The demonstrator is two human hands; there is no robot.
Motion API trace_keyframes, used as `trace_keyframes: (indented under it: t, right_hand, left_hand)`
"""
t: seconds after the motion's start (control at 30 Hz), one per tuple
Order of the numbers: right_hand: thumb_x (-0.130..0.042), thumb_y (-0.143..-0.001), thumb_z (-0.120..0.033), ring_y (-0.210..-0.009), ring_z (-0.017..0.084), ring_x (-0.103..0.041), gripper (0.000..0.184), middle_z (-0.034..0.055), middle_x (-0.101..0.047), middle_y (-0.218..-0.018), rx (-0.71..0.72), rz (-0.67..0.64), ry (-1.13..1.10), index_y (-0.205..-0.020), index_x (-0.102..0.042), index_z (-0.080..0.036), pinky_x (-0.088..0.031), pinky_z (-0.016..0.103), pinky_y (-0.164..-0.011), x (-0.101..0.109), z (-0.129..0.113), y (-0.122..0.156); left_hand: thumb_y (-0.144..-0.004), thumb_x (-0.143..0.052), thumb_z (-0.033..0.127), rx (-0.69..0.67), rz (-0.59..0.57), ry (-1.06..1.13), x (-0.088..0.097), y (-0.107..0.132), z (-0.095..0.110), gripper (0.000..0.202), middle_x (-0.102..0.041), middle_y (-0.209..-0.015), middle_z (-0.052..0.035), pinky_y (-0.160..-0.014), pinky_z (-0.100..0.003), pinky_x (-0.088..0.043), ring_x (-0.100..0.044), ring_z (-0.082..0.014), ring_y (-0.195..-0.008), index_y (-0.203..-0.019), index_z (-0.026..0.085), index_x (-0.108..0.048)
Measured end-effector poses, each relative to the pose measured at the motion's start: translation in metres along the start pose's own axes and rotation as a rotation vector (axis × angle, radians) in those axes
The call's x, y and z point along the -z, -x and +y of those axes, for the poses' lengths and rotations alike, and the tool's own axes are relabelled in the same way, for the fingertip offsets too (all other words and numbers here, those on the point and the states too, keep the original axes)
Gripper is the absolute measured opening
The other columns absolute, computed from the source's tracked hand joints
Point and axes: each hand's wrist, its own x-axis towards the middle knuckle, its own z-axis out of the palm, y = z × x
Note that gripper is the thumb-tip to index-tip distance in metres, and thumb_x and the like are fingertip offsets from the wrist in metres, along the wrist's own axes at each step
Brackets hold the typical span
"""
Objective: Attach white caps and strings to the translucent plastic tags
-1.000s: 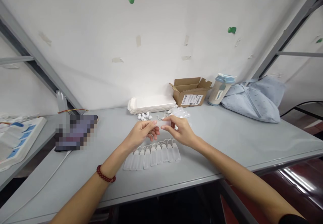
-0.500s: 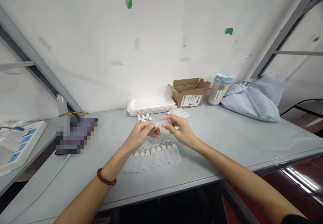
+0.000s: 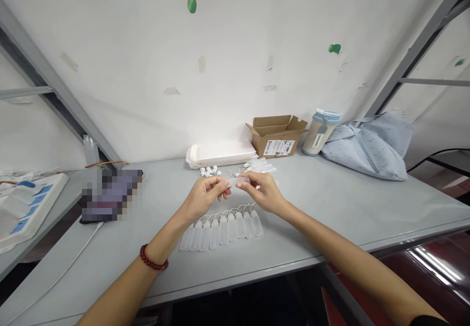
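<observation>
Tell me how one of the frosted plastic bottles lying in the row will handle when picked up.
These frosted plastic bottles look thin-walled, so each is probably light and slightly squeezable. Lying on their sides, they may roll if pushed.

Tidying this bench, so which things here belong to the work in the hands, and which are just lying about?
Part of the work: left hand, right hand, the translucent plastic bottle both pinch, the row of similar bottles in front, further bottles behind, small white plastic pieces.

Lying about: cardboard box, blue-lidded tumbler, pale blue cloth bag, stack of white trays.
</observation>
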Motion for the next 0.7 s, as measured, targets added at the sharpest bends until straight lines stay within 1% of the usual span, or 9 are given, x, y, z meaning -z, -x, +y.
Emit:
trace_keyframes:
  t: [0.13, 0.27, 0.37, 0.43, 0.47, 0.53, 0.57, 0.63, 0.7]
  right_hand:
    - [-0.053, -0.084, -0.05, -0.048, 0.008, -0.031, 0.041, -0.0056, -0.035, -0.05, -0.136, -0.038, -0.102, -0.081, -0.068, -0.012, -0.029, 0.023, -0.048, 0.003, -0.004, -0.002]
    - [-0.054, -0.081, -0.052, -0.049, 0.008, -0.031, 0.043, -0.0054, -0.034, -0.052, -0.261, -0.077, -0.163, -0.081, -0.067, -0.011, -0.026, 0.023, -0.047, 0.004, -0.006, -0.003]
    - [-0.055, -0.082, -0.049, -0.049, 0.008, -0.033, 0.04, -0.0051, -0.036, -0.052, -0.283, -0.088, -0.117, -0.084, -0.068, -0.011, -0.026, 0.023, -0.048, 0.003, -0.005, -0.004]
    - [-0.052, -0.084, -0.045, -0.049, 0.009, -0.035, 0.037, -0.0045, -0.039, -0.052, -0.268, -0.086, -0.062, -0.088, -0.068, -0.011, -0.028, 0.023, -0.049, 0.003, -0.002, -0.005]
    - [-0.05, -0.085, -0.043, -0.05, 0.01, -0.038, 0.037, -0.0038, -0.041, -0.054, -0.261, -0.082, -0.041, -0.091, -0.068, -0.011, -0.03, 0.023, -0.05, 0.003, 0.0, -0.006]
    - [-0.046, -0.088, -0.041, -0.056, 0.012, -0.045, 0.037, -0.0008, -0.05, -0.06, -0.248, -0.061, -0.008, -0.099, -0.066, -0.012, -0.034, 0.024, -0.054, 0.004, 0.007, -0.009]
    - [-0.044, -0.089, -0.04, -0.06, 0.014, -0.049, 0.037, 0.0016, -0.056, -0.066, -0.239, -0.041, 0.015, -0.102, -0.065, -0.012, -0.037, 0.025, -0.056, 0.006, 0.011, -0.01]
    - [-0.041, -0.09, -0.037, -0.071, 0.017, -0.055, 0.037, 0.0066, -0.063, -0.08, -0.202, 0.016, 0.094, -0.108, -0.063, -0.012, -0.041, 0.027, -0.062, 0.01, 0.02, -0.014]
    - [-0.04, -0.091, -0.035, -0.078, 0.02, -0.057, 0.037, 0.0099, -0.065, -0.09, -0.159, 0.072, 0.21, -0.112, -0.061, -0.013, -0.043, 0.03, -0.067, 0.015, 0.03, -0.017]
  left_hand:
    - [-0.082, -0.058, 0.037, -0.037, 0.048, -0.085, -0.004, 0.0, 0.002, 0.024, -0.064, -0.071, -0.0026, -0.07, -0.027, -0.049, -0.06, -0.0147, -0.07, -0.079, 0.014, -0.066]
    - [-0.082, -0.058, 0.037, -0.084, 0.081, -0.121, -0.006, 0.0, -0.001, 0.024, -0.068, -0.081, -0.0044, -0.075, -0.028, -0.05, -0.064, -0.0177, -0.079, -0.085, 0.015, -0.067]
    - [-0.083, -0.055, 0.04, -0.084, 0.005, -0.209, -0.002, -0.003, -0.008, 0.027, -0.07, -0.081, -0.0044, -0.075, -0.028, -0.05, -0.064, -0.0189, -0.081, -0.082, 0.016, -0.068]
    - [-0.084, -0.052, 0.043, -0.075, -0.036, -0.287, 0.006, -0.009, -0.017, 0.031, -0.07, -0.079, -0.0044, -0.074, -0.029, -0.05, -0.065, -0.0194, -0.08, -0.078, 0.017, -0.068]
    - [-0.085, -0.049, 0.044, -0.071, -0.007, -0.323, 0.011, -0.012, -0.022, 0.033, -0.071, -0.079, -0.0047, -0.073, -0.029, -0.05, -0.065, -0.0198, -0.079, -0.077, 0.017, -0.068]
    - [-0.085, -0.046, 0.043, -0.044, 0.092, -0.39, 0.023, -0.02, -0.034, 0.035, -0.072, -0.083, -0.0055, -0.072, -0.03, -0.051, -0.066, -0.0203, -0.078, -0.083, 0.017, -0.068]
    - [-0.084, -0.045, 0.042, -0.04, 0.152, -0.47, 0.03, -0.023, -0.04, 0.034, -0.072, -0.084, -0.0056, -0.071, -0.03, -0.051, -0.066, -0.0204, -0.077, -0.083, 0.017, -0.068]
    - [-0.081, -0.046, 0.036, -0.065, 0.263, -0.63, 0.042, -0.028, -0.05, 0.029, -0.073, -0.09, -0.0059, -0.074, -0.031, -0.051, -0.066, -0.0216, -0.083, -0.084, 0.018, -0.069]
    - [-0.079, -0.045, 0.033, -0.067, 0.288, -0.675, 0.052, -0.031, -0.057, 0.028, -0.072, -0.093, -0.0076, -0.073, -0.032, -0.051, -0.065, -0.0227, -0.086, -0.085, 0.018, -0.069]
